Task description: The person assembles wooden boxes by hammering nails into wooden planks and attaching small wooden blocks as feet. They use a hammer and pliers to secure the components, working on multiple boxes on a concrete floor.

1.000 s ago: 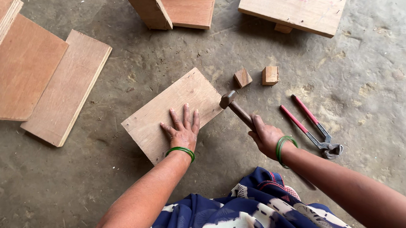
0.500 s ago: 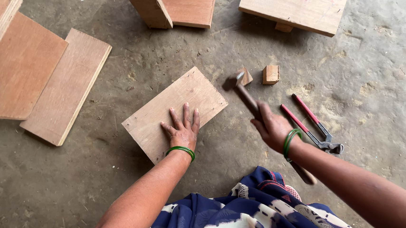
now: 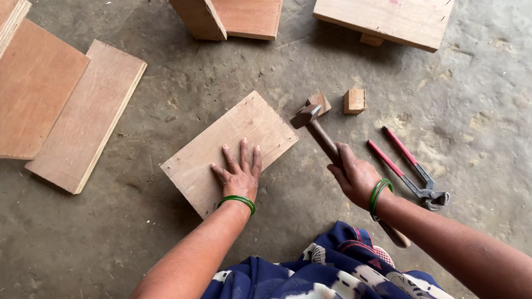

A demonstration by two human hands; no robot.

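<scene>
A rectangular plywood board (image 3: 229, 142) lies flat on the concrete floor. My left hand (image 3: 239, 174), with a green bangle at the wrist, rests palm down on its near part, fingers spread. My right hand (image 3: 354, 176) grips the wooden handle of a hammer (image 3: 317, 131). The hammer's metal head hangs just past the board's right corner, close to a small wooden block (image 3: 319, 101). A second small block (image 3: 355, 101) lies a little further right.
Red-handled pincers (image 3: 411, 172) lie on the floor right of my right hand. Stacked plywood boards (image 3: 44, 103) sit at the left. A wooden box (image 3: 226, 3) and another board (image 3: 385, 11) lie at the top. My blue patterned clothing (image 3: 331, 285) fills the bottom.
The hammer head swung from the board's right corner out toward the small blocks, then came partway back and lower. My left hand stayed flat on the board.
</scene>
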